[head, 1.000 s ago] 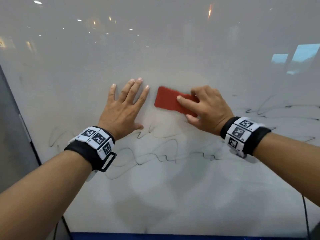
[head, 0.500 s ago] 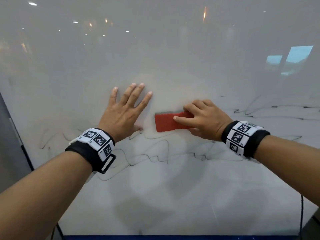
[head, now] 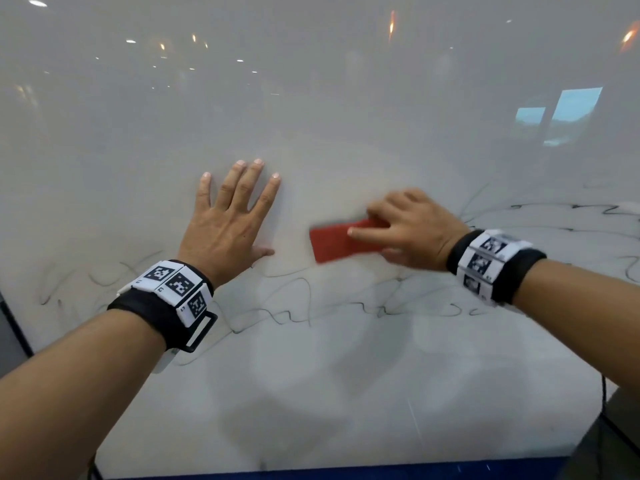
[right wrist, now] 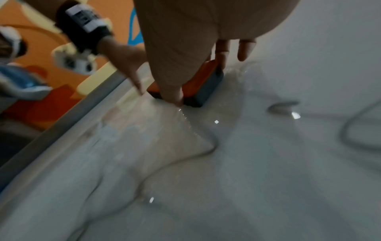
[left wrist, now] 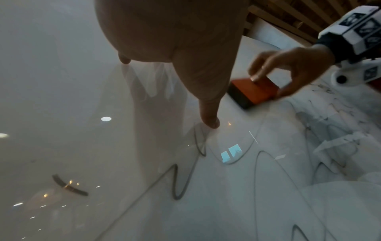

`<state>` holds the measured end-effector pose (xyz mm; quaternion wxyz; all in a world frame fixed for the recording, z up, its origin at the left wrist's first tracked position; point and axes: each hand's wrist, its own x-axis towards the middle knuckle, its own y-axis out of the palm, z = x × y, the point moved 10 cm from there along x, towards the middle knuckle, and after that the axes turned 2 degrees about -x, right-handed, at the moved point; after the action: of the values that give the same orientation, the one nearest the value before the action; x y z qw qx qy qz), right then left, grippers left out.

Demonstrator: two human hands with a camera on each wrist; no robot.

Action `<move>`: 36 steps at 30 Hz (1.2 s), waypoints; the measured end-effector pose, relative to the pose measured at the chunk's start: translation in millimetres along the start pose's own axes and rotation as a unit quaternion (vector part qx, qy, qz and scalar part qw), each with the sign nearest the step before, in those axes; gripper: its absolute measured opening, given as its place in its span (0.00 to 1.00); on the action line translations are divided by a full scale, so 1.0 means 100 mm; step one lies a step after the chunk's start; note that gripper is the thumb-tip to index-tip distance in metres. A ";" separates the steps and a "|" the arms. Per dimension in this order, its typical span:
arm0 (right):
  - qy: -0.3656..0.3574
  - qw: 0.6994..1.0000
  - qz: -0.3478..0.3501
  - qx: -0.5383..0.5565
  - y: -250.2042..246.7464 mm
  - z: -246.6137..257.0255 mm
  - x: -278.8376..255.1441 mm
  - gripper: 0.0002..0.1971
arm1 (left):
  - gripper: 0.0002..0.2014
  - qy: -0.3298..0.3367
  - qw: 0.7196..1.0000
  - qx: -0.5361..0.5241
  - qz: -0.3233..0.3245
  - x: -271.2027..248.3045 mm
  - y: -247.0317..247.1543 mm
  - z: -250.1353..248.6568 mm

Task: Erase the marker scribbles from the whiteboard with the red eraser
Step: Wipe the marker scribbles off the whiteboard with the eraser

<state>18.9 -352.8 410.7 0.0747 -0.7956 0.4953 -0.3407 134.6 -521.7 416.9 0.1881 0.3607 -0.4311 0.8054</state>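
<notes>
My right hand (head: 398, 230) grips the red eraser (head: 332, 242) and holds its dark felt flat against the whiteboard (head: 311, 98). In the left wrist view the eraser (left wrist: 253, 91) sits under those curled fingers, and the right wrist view shows the eraser (right wrist: 204, 81) pinched between thumb and fingers. My left hand (head: 232, 216) lies flat on the board with fingers spread, just left of the eraser. Black marker scribbles (head: 287, 306) run below both hands, and more scribbles (head: 554, 209) lie to the right.
The board's grey left frame (head: 10, 327) and a blue strip (head: 346, 472) along its bottom edge bound the surface. A black cable (head: 604, 396) hangs at the lower right. The upper board shows only reflections of ceiling lights and a window.
The right hand has swept the eraser downward and then a little to the right, tilting it level. The left hand stays pressed flat in the same place.
</notes>
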 end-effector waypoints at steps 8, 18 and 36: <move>0.043 0.997 -0.054 0.035 -0.05 -0.01 -0.05 0.31 | 0.63 0.039 0.999 -0.016 0.011 0.09 -0.05 -0.32; 0.062 0.998 0.006 0.027 -0.02 -0.08 -0.20 0.40 | 0.45 0.159 0.985 -0.063 -0.016 0.32 -0.15 -1.31; 0.173 0.982 0.065 -0.046 -0.10 -0.96 -0.92 0.51 | 0.31 0.163 0.979 -0.030 -0.121 0.24 -0.16 -1.74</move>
<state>-58.5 -249.8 444.4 -0.0268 -0.6935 0.5662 -0.4447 55.5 -368.2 379.2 0.3627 0.2687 -0.3717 0.8113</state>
